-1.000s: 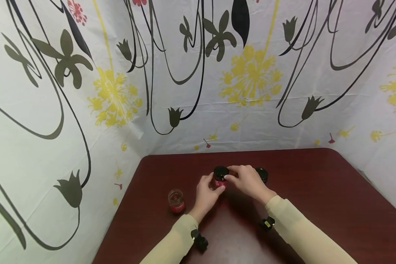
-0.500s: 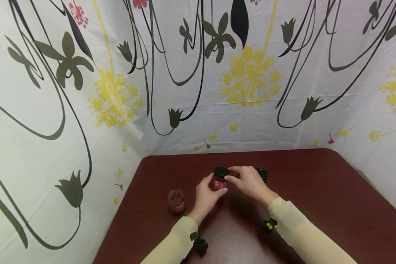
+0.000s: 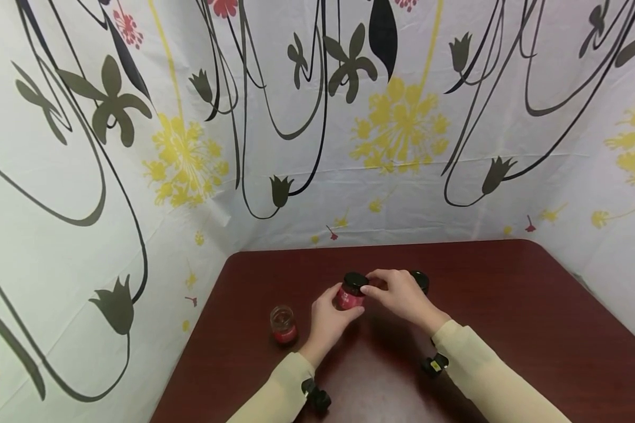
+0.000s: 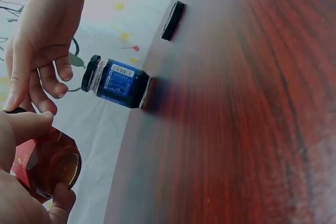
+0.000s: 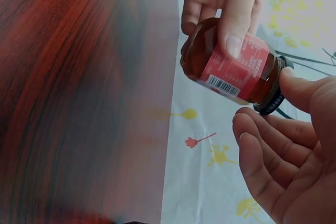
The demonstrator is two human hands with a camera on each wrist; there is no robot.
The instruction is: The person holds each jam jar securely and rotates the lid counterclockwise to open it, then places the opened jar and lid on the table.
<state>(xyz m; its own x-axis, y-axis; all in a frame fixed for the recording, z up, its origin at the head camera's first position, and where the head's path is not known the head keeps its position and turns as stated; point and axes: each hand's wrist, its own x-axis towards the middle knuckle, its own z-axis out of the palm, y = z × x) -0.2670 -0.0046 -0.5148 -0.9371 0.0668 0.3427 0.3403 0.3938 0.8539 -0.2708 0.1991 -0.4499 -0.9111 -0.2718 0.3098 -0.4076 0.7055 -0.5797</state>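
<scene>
A glass jar with a red label point(image 3: 351, 298) and a black lid point(image 3: 356, 280) is held above the table, tilted. My left hand point(image 3: 328, 323) grips it round the body, thumb across the label in the right wrist view. At the lid is my right hand point(image 3: 402, 296), its thumb point(image 5: 296, 90) on one edge and fingertips at the opposite edge, pinching it. In the left wrist view the jar's base point(image 4: 65, 169) shows glass with dark amber contents. Left of my left hand stands a second red-labelled jar point(image 3: 283, 326), lidless.
A blue-labelled jar point(image 4: 119, 83) with a black lid stands behind my right hand, mostly hidden in the head view. A loose black lid point(image 4: 173, 20) lies on the dark red wooden table point(image 3: 487, 329). A patterned cloth point(image 3: 402, 223) hangs round the table's far and side edges.
Both hands have come slightly nearer with the jar between them. The jar has tilted, and more of its red label shows. The other jars stay where they were.
</scene>
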